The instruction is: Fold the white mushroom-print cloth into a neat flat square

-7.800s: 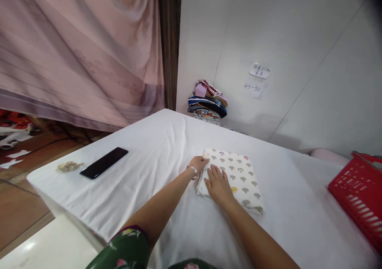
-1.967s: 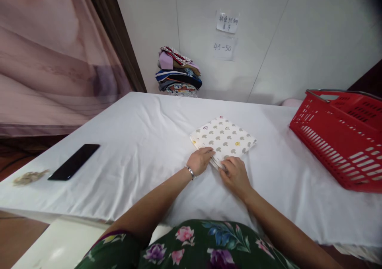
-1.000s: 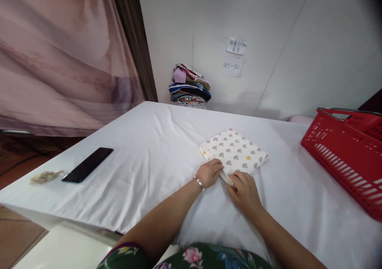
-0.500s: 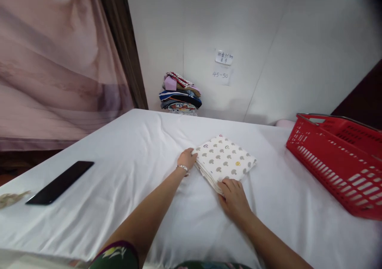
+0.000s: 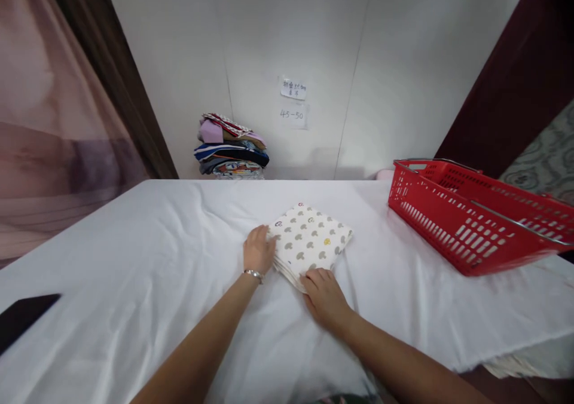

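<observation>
Two bare forearms reach forward from the bottom edge over a white-covered counter (image 5: 134,242). The left hand (image 5: 259,251) (a thin bracelet (image 5: 253,274) at its wrist) lies palm down, its grip spread flat with fingers together against the left corner of a folded cloth (image 5: 311,239). The right hand (image 5: 323,293) rests palm down at the cloth's near corner, fingertips touching the layered edge. Whether that grip pinches the layers cannot be told.

The cloth, cream with small grey mushroom prints, lies flat mid-counter. It is nearly square and turned like a diamond, one corner toward the person and one toward the wall. A red basket (image 5: 470,219) stands well apart on the right.
</observation>
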The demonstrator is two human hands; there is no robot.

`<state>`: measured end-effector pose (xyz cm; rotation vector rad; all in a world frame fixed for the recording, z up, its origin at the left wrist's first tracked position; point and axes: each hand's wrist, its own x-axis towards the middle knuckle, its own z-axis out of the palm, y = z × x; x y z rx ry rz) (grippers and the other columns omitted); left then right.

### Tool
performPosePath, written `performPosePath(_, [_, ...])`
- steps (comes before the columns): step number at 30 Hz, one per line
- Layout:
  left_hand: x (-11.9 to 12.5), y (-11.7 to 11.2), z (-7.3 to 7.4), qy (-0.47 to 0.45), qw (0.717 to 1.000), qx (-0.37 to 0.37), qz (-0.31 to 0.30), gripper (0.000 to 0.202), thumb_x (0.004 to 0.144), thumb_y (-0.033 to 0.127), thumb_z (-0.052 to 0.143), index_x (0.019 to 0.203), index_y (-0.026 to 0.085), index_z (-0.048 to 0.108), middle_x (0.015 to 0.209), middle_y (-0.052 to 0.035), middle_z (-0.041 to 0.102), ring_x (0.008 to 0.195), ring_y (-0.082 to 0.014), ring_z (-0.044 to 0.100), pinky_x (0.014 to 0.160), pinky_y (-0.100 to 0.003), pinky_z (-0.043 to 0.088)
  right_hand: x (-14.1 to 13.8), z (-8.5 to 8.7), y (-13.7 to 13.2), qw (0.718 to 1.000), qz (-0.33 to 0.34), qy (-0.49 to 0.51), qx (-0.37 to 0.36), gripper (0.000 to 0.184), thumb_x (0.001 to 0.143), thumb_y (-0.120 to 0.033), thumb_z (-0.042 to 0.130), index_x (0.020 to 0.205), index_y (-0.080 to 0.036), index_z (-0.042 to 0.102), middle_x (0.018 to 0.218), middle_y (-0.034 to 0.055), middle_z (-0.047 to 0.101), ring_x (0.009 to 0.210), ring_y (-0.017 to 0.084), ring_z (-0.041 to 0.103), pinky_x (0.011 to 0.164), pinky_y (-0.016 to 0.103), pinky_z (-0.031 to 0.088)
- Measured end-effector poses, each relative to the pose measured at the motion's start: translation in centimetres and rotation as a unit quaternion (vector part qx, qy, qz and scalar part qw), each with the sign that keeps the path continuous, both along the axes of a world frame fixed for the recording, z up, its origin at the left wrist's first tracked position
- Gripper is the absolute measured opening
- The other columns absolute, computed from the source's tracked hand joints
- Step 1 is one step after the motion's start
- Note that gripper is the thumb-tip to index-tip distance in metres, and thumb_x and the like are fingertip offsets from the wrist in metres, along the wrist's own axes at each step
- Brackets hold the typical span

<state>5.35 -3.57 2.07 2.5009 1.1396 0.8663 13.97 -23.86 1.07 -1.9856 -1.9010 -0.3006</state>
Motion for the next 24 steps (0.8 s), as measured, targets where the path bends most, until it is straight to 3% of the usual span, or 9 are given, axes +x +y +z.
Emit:
performPosePath(2, [0.1,-1.6,-0.6,0.027,0.991,0.082,-0.103,0.041,0.086,0.037,0.044,0.123,0.019,0.049,0.134,-0.0082,0.045,0.127,-0.0242,0.035,0.106,-0.043,0.025,-0.1,0.1,-0.2,1.000,0.003,0.006,-0.003,0.033,0.076,-0.010,0.051,0.108,-0.017,0.052,0.100,0.0093,0.054,0.091,0.023,0.043,0.079,0.038,0.036])
performPosePath(4, [0.2,-2.6,-1.4,0.071,0.979,0.101,-0.159,0.041,0.087,0.039,0.041,0.123,0.021,0.049,0.136,-0.0064,0.044,0.129,-0.0246,0.032,0.107,-0.046,0.021,-0.2,0.7,-0.5,1.000,0.009,0.025,-0.010,0.033,0.075,-0.011,0.051,0.107,-0.017,0.052,0.101,0.0089,0.054,0.092,0.022,0.044,0.080,0.038,0.037])
performPosePath(9, [0.1,-2.8,-2.5,0.102,0.979,0.088,-0.152,0.043,0.089,0.040,0.036,0.125,0.021,0.048,0.137,-0.0056,0.043,0.130,-0.0247,0.030,0.107,-0.048,0.019,1.5,3.7,0.0,0.992,0.055,0.116,0.016,0.015,0.080,-0.020,0.050,0.093,-0.021,0.059,0.093,0.0047,0.059,0.087,0.019,0.051,0.079,0.035,0.041])
performPosePath(12, [-0.1,-2.7,-2.5,0.102,0.980,0.077,-0.152,0.043,0.090,0.041,0.035,0.126,0.021,0.048,0.137,-0.0050,0.042,0.131,-0.0241,0.029,0.108,-0.048,0.018,3.9,4.6,1.9,0.989,0.020,0.124,0.081,0.023,0.084,-0.026,0.045,0.102,-0.021,0.060,0.110,0.0089,0.058,0.103,0.022,0.050,0.089,0.039,0.038])
performPosePath(14, [-0.2,-2.8,-2.4,0.104,0.980,0.067,-0.153,0.044,0.090,0.042,0.034,0.127,0.021,0.047,0.138,-0.0049,0.041,0.131,-0.0238,0.028,0.108,-0.048,0.017,5.4,4.0,3.2,0.993,-0.029,0.103,0.050,0.032,0.085,-0.031,0.044,0.112,-0.019,0.057,0.124,0.0111,0.052,0.116,0.025,0.044,0.096,0.043,0.033])
performPosePath(16, [-0.2,-3.0,-2.4,0.104,0.981,0.057,-0.155,0.045,0.090,0.042,0.033,0.128,0.021,0.046,0.139,-0.0049,0.040,0.132,-0.0236,0.027,0.109,-0.048,0.016,6.4,2.5,4.2,0.994,-0.071,0.084,-0.028,0.040,0.086,-0.036,0.043,0.121,-0.019,0.052,0.133,0.0105,0.046,0.125,0.026,0.035,0.101,0.046,0.027])
performPosePath(19, [-0.4,-3.1,-2.4,0.095,0.981,0.046,-0.161,0.045,0.091,0.042,0.032,0.129,0.021,0.045,0.140,-0.0047,0.039,0.132,-0.0232,0.026,0.109,-0.048,0.015,7.2,0.2,4.3,0.988,-0.089,0.083,-0.097,0.046,0.088,-0.041,0.037,0.129,-0.021,0.046,0.141,0.0071,0.037,0.131,0.024,0.026,0.105,0.047,0.019])
performPosePath(21, [-0.5,-3.1,-2.4,0.084,0.981,0.036,-0.168,0.045,0.090,0.043,0.033,0.128,0.021,0.045,0.140,-0.0045,0.039,0.132,-0.0228,0.026,0.109,-0.048,0.015,7.6,-0.8,3.6,0.987,-0.085,0.101,-0.095,0.046,0.088,-0.042,0.036,0.128,-0.022,0.047,0.142,0.0060,0.036,0.133,0.023,0.025,0.107,0.047,0.017])
performPosePath(24, [-0.7,-2.5,-2.3,0.057,0.987,0.014,-0.149,0.045,0.090,0.043,0.035,0.126,0.020,0.048,0.140,-0.0062,0.038,0.132,-0.0228,0.026,0.110,-0.046,0.015,8.5,-1.5,2.0,0.983,-0.108,0.146,-0.013,0.043,0.084,-0.042,0.043,0.121,-0.022,0.054,0.142,0.0071,0.035,0.133,0.025,0.022,0.107,0.048,0.017])
